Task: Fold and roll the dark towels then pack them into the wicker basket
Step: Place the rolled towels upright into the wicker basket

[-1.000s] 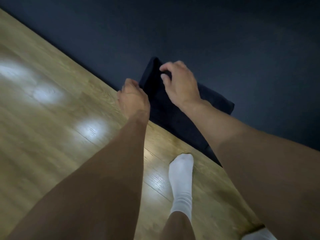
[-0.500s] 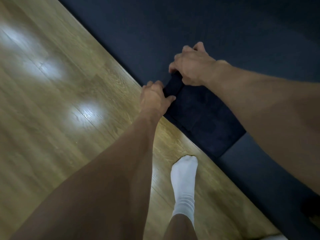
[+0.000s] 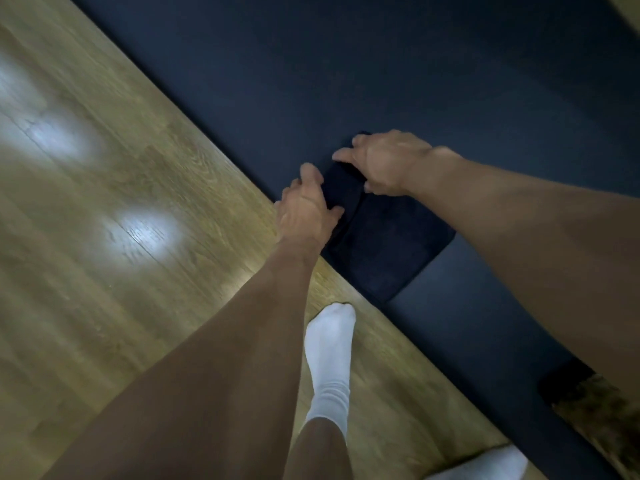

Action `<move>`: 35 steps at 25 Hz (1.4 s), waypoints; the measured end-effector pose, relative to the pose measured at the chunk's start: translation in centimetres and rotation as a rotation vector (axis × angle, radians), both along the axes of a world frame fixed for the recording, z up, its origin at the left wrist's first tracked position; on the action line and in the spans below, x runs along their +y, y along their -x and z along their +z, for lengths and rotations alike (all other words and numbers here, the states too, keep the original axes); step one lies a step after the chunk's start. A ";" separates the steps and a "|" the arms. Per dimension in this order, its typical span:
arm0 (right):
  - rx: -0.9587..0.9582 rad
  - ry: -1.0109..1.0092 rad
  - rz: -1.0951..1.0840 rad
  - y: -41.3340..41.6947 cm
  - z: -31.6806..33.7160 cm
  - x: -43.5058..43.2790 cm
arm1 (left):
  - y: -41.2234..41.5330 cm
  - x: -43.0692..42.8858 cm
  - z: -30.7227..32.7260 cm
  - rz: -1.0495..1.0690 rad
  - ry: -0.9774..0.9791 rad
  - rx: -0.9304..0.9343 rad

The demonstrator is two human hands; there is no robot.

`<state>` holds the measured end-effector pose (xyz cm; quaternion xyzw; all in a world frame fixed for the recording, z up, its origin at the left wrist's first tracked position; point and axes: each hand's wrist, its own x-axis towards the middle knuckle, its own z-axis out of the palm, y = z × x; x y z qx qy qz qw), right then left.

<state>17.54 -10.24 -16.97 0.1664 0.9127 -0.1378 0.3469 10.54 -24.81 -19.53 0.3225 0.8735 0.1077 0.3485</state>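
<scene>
A dark towel (image 3: 388,251) lies folded flat on a dark blue mat (image 3: 381,81), its far end rolled up into a thick bundle. My left hand (image 3: 304,209) grips the near-left end of that roll, thumb across the cloth. My right hand (image 3: 384,164) curls over the far-right end of the roll. The flat, unrolled part of the towel stretches toward me, ending near the mat's edge. A brown woven object (image 3: 602,420), possibly the wicker basket, shows at the lower right corner, partly cut off.
The mat lies on a wooden floor (image 3: 121,237) that fills the left side. My foot in a white sock (image 3: 329,355) stands on the floor just short of the mat's edge. Another white sock (image 3: 485,465) shows at the bottom.
Both hands have rolled the towel's far end toward me, so the roll is thicker and the flat part shorter. The view has shifted, bringing the brown woven object into sight.
</scene>
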 end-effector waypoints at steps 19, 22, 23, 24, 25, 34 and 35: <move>0.214 -0.155 -0.014 -9.0 1.1 -0.8 | -8.3 0.3 1.0 0.027 0.095 -0.095; 0.263 -0.195 0.102 -9.3 0.5 -0.9 | -8.9 1.3 0.6 -0.132 0.148 -0.011; 0.209 -0.181 0.104 -9.6 0.4 -0.9 | -9.3 1.3 0.8 -0.187 0.127 0.030; 0.153 -0.187 0.100 -10.1 0.3 -1.0 | -9.8 1.3 0.9 -0.236 0.105 0.073; 0.129 -0.208 0.091 -10.7 0.3 -1.0 | -10.4 1.2 1.0 -0.277 0.093 0.100; 0.378 -0.036 -0.448 -19.1 1.0 -2.3 | -12.8 2.1 4.4 -0.064 0.196 -0.529; 0.431 -0.032 -0.495 -20.7 1.7 -2.2 | -13.5 2.6 5.5 0.003 0.205 -0.641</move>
